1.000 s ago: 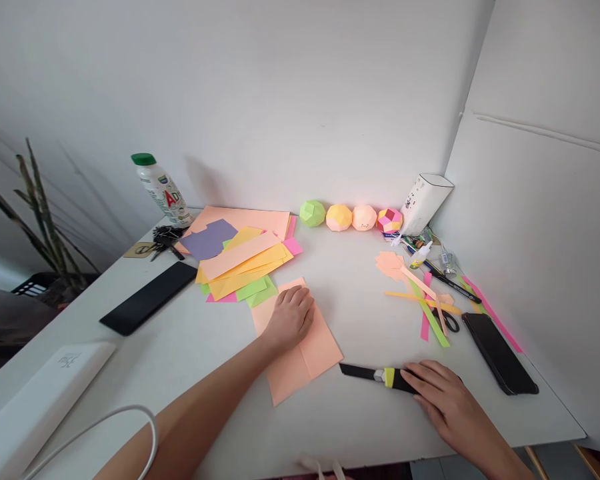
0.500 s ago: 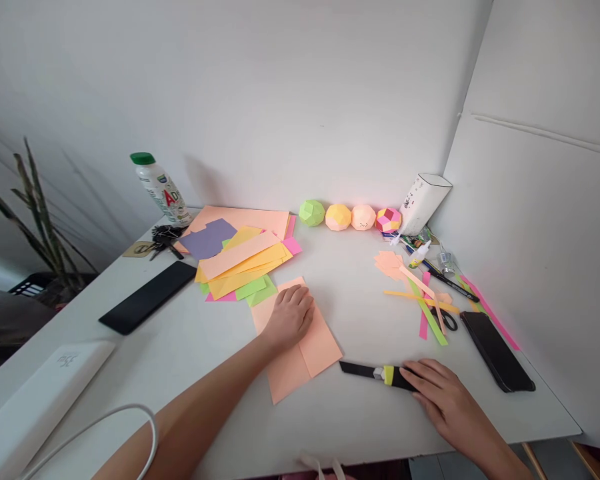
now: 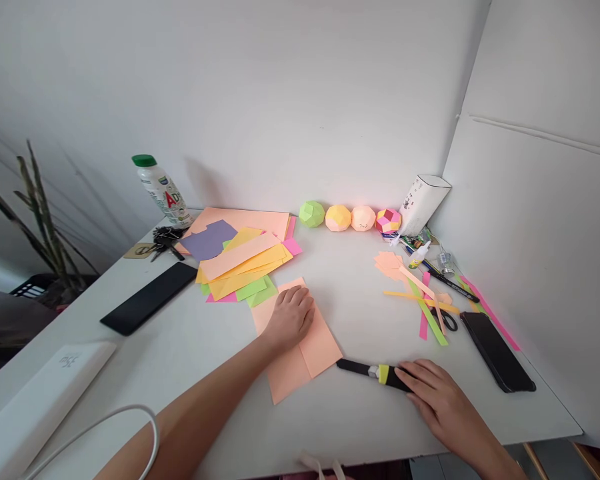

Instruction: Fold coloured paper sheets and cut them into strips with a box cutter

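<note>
A peach sheet of paper (image 3: 285, 380) with a crease down it lies on the table in front of me. My left hand (image 3: 291, 315) rests palm down on it, fingers lying over the paper near its upper edge. To the right, my right hand (image 3: 434, 395) holds the black handle of a utility knife (image 3: 383, 375) with a yellow-green collar. Its long dark blade is out and points left, low over the table. The blade tip is at the sheet's right corner; whether it touches the paper I cannot tell.
Stacked coloured paper (image 3: 245, 263) lies behind the sheet. Several paper balls (image 3: 338, 218) line the wall. Paper strips (image 3: 425, 307), scissors (image 3: 450, 321), a glue bottle (image 3: 419, 255) and a phone (image 3: 497, 352) are at right. A bottle (image 3: 165, 193), a black slab (image 3: 150, 298) and a white power bank (image 3: 50, 400) stand left.
My right hand has shifted slightly left with the utility knife, bringing the blade tip to the sheet's corner. My left hand and the sheet have stayed put.
</note>
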The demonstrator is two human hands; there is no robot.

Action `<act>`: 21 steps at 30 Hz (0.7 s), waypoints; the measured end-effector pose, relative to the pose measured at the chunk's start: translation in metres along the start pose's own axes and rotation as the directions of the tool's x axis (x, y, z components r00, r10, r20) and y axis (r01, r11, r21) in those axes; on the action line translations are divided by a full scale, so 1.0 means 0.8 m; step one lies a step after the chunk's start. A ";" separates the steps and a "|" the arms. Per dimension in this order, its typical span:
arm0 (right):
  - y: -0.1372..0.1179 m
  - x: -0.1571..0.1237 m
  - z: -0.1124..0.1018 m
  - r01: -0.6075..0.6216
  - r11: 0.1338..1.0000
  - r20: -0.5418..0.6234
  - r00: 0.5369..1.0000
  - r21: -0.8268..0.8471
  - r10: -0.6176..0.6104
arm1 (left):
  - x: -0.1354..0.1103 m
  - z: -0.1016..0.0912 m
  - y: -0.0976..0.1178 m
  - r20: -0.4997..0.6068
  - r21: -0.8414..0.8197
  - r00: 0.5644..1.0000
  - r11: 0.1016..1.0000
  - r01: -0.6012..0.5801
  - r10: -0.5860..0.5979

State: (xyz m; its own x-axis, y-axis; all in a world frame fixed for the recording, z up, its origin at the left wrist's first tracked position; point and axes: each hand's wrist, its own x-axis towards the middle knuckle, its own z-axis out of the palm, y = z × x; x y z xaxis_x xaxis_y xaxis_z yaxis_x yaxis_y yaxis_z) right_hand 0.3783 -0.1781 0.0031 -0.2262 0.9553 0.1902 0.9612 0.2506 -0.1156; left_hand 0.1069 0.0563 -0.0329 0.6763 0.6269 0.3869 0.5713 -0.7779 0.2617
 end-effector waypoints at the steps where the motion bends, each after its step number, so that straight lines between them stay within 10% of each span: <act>1: -0.003 0.002 -0.001 0.000 1.000 0.001 1.000 0.001 0.000 | 0.000 0.000 0.000 -0.002 0.006 1.000 1.000 -0.003 0.003; 21: -0.059 0.021 -0.030 -0.053 0.984 0.221 0.975 0.168 0.015 | -0.030 0.013 0.047 0.260 0.209 0.963 0.978 0.020 -0.075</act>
State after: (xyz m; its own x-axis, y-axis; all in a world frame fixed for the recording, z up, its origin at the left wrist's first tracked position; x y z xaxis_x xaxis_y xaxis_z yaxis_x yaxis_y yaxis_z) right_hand 0.3331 -0.1779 0.0351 -0.2414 0.9699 -0.0314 0.9314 0.2225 -0.2881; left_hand 0.1172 0.0122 -0.0419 0.7292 0.6730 0.1234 0.6689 -0.7392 0.0788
